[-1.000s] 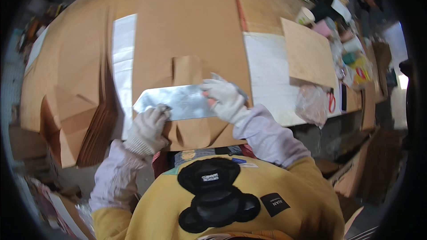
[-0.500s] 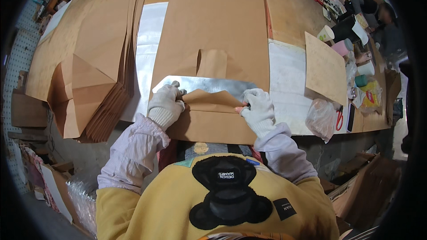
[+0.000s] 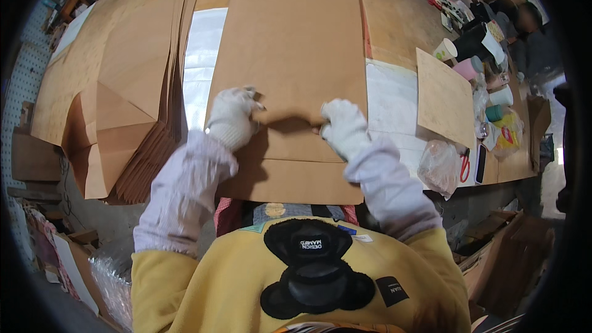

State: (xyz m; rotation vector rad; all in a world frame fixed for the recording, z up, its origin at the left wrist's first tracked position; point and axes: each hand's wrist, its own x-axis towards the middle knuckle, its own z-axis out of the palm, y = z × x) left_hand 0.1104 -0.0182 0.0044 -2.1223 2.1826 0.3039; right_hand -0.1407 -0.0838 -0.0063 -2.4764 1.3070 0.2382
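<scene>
A long sheet of brown kraft paper [image 3: 287,43] lies before me on the table, with a crease across its near part. My left hand [image 3: 232,118], in a white glove with bare fingertips, is closed at the paper's left side. My right hand [image 3: 343,128], gloved alike, pinches at the right. Between them a raised paper edge shows as a dark, blurred curve, and both hands seem to grip it. Exactly how the fingertips hold it is smeared. The metal plate seen earlier is out of sight now.
Folded brown paper bags [image 3: 126,123] are stacked on the left. At right are a thin board [image 3: 445,95], a clear plastic bag [image 3: 439,165], red-handled scissors [image 3: 465,165], a phone [image 3: 480,163] and several cups. A person [image 3: 524,31] is at the far right.
Both hands have moved away from me and slightly left. The metal plate and the small upright flap beyond it are no longer visible. The near paper now looks flatter and broader.
</scene>
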